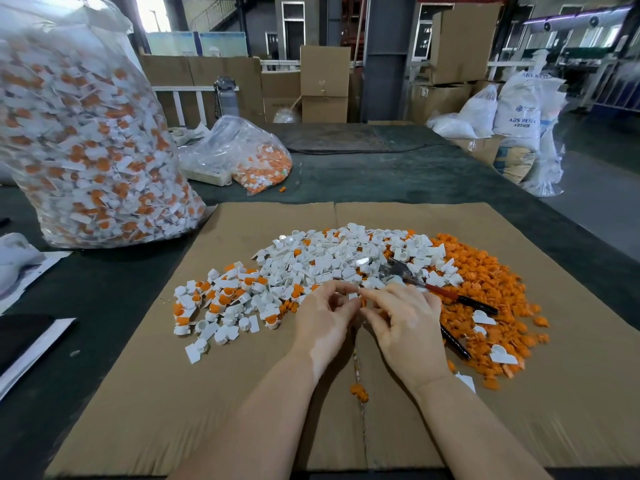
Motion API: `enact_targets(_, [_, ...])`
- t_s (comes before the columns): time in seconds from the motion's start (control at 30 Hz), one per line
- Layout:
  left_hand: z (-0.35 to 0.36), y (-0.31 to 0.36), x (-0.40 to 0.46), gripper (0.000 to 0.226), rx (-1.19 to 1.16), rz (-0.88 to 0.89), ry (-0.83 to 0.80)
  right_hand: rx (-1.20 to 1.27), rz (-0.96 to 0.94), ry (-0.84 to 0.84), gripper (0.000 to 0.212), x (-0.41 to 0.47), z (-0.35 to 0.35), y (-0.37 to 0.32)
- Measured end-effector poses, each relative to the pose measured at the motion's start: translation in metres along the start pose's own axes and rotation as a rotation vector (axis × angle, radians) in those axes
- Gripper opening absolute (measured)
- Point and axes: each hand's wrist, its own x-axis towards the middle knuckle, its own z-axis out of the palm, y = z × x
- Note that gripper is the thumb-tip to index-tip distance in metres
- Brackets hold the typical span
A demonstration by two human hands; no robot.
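Warehouse table, cardboard [242, 393] sheet laid flat on it as the work surface, big bag [86, 150] of assembled pieces at far left. White pile [329, 258] mid-sheet, orange pile [485, 278] to its right, pliers [446, 292] lying across where the two meet. Both hands meet just in front of the white pile, above the cardboard. Left hand [322, 317] pinches a white part [353, 296] at its fingertips; right hand [405, 320] pinches an orange cap [363, 302] right against it. Both pieces are mostly hidden by the fingers, so whether they're already mated I can't tell. Both are likely light, stiff moulded plastic, smooth and easy to fumble; best held by the edges with fingertips, leaving the mating faces free. Wrists are low, forearms angle inward, palms turned down, spare fingers loosely curled.
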Motion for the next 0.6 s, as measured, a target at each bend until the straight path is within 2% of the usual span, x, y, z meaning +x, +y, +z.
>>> enact_targets(0.1, [-0.001, 0.005, 0.002, 0.011, -0.158, -0.064, -0.017, -0.079, 0.06, 0.045, 0.027, 0.004, -0.005, 0.002])
enact_targets(0.17, [-0.001, 0.008, 0.003, 0.012, -0.252, -0.102, -0.012, -0.208, 0.221, 0.002, 0.032, 0.01, -0.012, 0.006])
enact_targets(0.27, [-0.001, 0.011, 0.004, 0.011, -0.282, -0.136, -0.012, -0.419, 0.545, -0.356, 0.048, 0.023, -0.024, 0.019])
enact_targets(0.33, [-0.001, 0.013, 0.004, 0.012, -0.293, -0.141, -0.012, -0.443, 0.657, -0.565, 0.054, 0.029, -0.028, 0.029])
enact_targets(0.43, [-0.002, 0.013, 0.005, 0.012, -0.307, -0.155, 0.0, -0.444, 0.671, -0.659, 0.051, 0.035, -0.03, 0.032])
enact_targets(0.6, [-0.002, 0.012, 0.009, 0.012, -0.334, -0.183, 0.013, -0.498, 0.524, -0.539, 0.046, 0.038, -0.036, 0.026])
